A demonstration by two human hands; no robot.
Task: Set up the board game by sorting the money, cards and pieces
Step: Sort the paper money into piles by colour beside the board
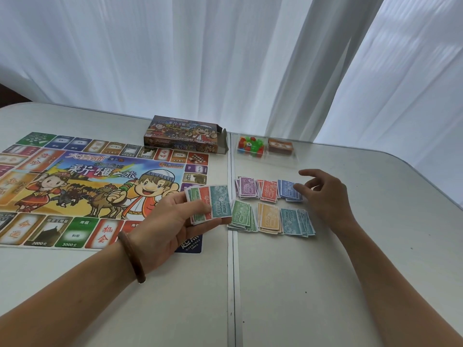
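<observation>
Left hand: gripped a fan of bills, thumb on top, over the board's near right corner.
Right hand: fingers loosely spread, holding nothing; one fingertip at the blue pile, contact unclear.
Piles: six, colour-sorted, two rows right of the table seam.
Far side: box; right of it, pieces and cards.
</observation>
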